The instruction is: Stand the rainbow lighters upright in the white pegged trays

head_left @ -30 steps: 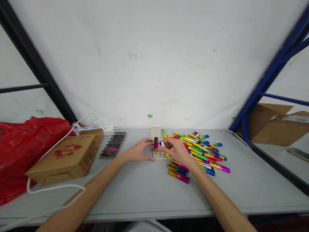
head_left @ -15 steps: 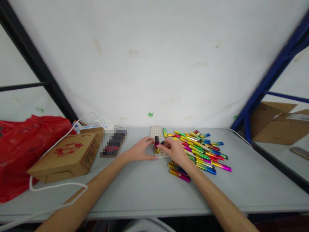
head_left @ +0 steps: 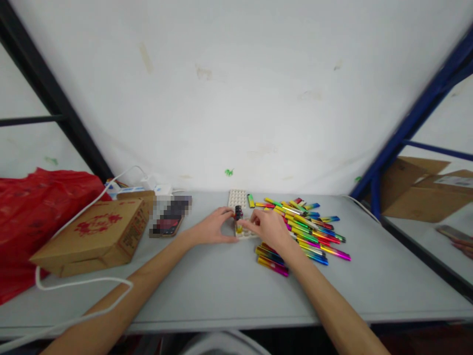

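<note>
Between my left hand (head_left: 214, 228), thumb and fingers apart, and right hand (head_left: 271, 229), grip unclear, stand lighters (head_left: 238, 213) — probably light, stiff, slick; I'd pinch mid-body.

Glossy metallic-looking sticks (head_left: 299, 220), matt cardboard carton (head_left: 88, 231), shiny plastic bag (head_left: 51, 202)

You are holding your left hand (head_left: 212, 228) curved, thumb and fingers parted, beside the black-topped sticks (head_left: 238, 213) that are standing upright on the pale, holed tray (head_left: 237, 198), while your right hand (head_left: 269, 228) is bending over the tray's right side. Shiny, many-coloured sticks (head_left: 306, 228) are lying heaped rightward on the bench (head_left: 207, 291); a phone (head_left: 173, 222), a cardboard box (head_left: 94, 234) and a red bag (head_left: 44, 207) are resting leftward.
</note>
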`<state>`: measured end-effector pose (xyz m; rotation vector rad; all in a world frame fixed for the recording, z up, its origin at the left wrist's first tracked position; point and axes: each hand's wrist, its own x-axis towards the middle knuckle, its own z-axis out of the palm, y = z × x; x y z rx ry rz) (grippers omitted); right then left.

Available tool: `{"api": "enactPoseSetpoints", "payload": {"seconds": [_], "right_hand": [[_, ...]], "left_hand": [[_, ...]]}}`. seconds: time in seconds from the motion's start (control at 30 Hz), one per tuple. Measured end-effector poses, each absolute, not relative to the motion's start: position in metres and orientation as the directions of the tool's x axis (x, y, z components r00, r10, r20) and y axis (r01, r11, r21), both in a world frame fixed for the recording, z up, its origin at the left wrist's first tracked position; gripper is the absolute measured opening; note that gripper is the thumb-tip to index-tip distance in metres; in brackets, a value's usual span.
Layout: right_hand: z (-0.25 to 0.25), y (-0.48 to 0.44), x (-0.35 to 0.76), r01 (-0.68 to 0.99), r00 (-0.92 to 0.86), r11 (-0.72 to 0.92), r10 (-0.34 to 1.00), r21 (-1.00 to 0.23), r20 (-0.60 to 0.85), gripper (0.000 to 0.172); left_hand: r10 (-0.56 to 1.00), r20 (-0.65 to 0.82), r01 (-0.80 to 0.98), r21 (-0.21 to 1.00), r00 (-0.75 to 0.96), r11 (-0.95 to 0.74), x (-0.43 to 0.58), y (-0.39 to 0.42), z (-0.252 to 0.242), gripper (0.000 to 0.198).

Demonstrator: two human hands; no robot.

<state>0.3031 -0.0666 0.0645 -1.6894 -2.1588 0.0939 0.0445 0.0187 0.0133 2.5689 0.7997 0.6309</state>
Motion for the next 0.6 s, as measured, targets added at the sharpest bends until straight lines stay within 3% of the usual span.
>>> {"api": "enactPoseSetpoints", "payload": {"seconds": [0.13,0.23,0.33,0.47,0.6], "right_hand": [[0.063,-0.053,0.359,0.940,-0.059,0.174,0.931,-0.294,0.361,0.046],[0.061,-0.044,0.398,0.955,-0.059,0.149,0.942,-0.255,0.330,0.022],[0.059,-0.041,0.420,0.958,-0.098,0.162,0.961,-0.237,0.260,0.012],[0.057,-0.041,0.424,0.971,-0.083,0.120,0.980,-0.205,0.181,0.012],[0.056,-0.043,0.415,0.969,-0.109,0.141,0.981,-0.205,0.157,0.027]], "left_hand": [[0.603,0.299,0.446,0.453,0.739,-0.771,0.045,0.017,0.015,0.073],[0.605,0.287,0.461,0.436,0.743,-0.773,0.046,0.016,0.016,0.075],[0.610,0.274,0.474,0.427,0.744,-0.770,0.046,0.016,0.016,0.077],[0.610,0.286,0.470,0.429,0.739,-0.772,0.046,0.016,0.014,0.077],[0.608,0.294,0.470,0.424,0.737,-0.774,0.046,0.017,0.013,0.079]]}}
